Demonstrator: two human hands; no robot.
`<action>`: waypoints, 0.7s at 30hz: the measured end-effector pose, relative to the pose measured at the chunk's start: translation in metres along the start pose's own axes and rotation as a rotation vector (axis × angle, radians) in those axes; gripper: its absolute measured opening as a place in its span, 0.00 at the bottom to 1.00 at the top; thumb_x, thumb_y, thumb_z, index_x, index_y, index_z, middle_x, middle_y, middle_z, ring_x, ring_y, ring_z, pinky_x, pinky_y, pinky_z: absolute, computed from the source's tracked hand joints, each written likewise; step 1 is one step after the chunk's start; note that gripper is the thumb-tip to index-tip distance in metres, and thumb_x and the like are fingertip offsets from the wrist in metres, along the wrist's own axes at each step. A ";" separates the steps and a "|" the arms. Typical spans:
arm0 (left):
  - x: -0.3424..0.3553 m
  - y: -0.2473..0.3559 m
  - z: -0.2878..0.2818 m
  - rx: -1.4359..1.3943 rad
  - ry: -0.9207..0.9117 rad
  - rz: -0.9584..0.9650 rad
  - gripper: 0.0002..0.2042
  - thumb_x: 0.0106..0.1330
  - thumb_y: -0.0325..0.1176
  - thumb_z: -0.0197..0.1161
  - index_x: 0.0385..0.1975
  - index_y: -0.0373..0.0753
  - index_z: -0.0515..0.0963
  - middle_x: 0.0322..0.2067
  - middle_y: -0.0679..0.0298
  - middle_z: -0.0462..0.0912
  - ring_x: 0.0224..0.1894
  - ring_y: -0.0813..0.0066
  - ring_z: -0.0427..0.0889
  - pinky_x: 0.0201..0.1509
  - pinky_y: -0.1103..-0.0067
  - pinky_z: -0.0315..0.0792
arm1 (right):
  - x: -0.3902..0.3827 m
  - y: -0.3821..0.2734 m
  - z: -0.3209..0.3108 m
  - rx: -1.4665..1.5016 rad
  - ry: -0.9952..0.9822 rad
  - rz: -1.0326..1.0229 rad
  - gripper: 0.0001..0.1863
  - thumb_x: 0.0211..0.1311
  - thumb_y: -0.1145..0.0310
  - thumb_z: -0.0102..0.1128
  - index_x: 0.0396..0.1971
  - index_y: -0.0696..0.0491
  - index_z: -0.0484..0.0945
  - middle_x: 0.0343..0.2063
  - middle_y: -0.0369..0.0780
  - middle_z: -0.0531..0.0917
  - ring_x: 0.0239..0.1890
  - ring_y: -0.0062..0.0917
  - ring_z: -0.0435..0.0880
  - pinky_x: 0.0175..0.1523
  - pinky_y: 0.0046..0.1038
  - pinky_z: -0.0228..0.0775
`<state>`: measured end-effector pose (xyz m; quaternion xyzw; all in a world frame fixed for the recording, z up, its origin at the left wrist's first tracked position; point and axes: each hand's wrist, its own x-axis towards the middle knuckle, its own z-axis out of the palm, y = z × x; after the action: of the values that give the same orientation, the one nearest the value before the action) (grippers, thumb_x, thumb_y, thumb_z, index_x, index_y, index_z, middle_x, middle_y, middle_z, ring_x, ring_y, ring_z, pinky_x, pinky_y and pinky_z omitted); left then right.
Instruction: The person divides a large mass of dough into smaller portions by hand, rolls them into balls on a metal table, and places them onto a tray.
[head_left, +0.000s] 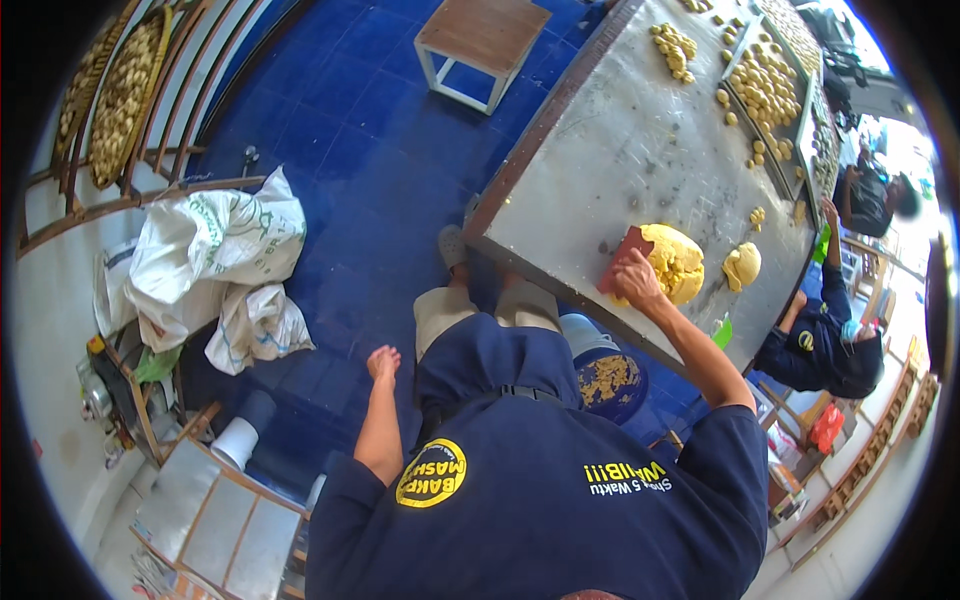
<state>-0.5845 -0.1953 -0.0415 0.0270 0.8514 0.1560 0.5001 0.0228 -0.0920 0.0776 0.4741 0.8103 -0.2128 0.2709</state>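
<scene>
Dough [675, 262] — the big yellow lump — sits on the grey metal table [620, 150], near its close edge. Your right hand [637, 278] is closed around a red scraper [622, 258], whose blade is pressed against the lump's left side. It looks soft, dense and probably tacky, so take it low and from the sides rather than pinching the top. Your left hand [383, 361] hangs free beside your hip, fingers loosely spread, holding nothing. A smaller lump [742, 265] lies just beside the big one. You can't see the scraper's edge where it meets the dough — and the small dough balls [765, 90] on the far trays blur toward the rim.
</scene>
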 end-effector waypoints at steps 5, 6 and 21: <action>0.009 0.025 -0.017 -0.007 -0.045 -0.042 0.12 0.71 0.32 0.57 0.50 0.36 0.78 0.38 0.57 0.86 0.32 0.68 0.87 0.30 0.78 0.80 | 0.024 -0.018 -0.015 -0.041 0.589 0.044 0.12 0.48 0.57 0.65 0.34 0.42 0.86 0.40 0.27 0.86 0.54 0.20 0.79 0.63 0.34 0.60; 0.009 0.040 -0.013 -0.048 -0.069 -0.009 0.12 0.71 0.32 0.57 0.51 0.36 0.77 0.39 0.57 0.86 0.33 0.67 0.87 0.31 0.78 0.80 | 0.022 -0.027 -0.003 -0.009 0.576 0.065 0.12 0.49 0.57 0.65 0.35 0.42 0.86 0.40 0.27 0.86 0.55 0.20 0.79 0.64 0.35 0.60; 0.023 0.221 0.068 0.016 -0.397 0.333 0.16 0.72 0.33 0.57 0.56 0.35 0.74 0.48 0.54 0.83 0.43 0.64 0.85 0.42 0.75 0.79 | -0.062 -0.028 -0.055 0.524 1.154 0.820 0.13 0.62 0.72 0.58 0.44 0.49 0.87 0.45 0.40 0.87 0.48 0.37 0.85 0.54 0.38 0.72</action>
<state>-0.5617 0.0353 -0.0268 0.2011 0.7214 0.2210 0.6247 0.0103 -0.1122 0.1614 0.8229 0.5049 0.0013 -0.2604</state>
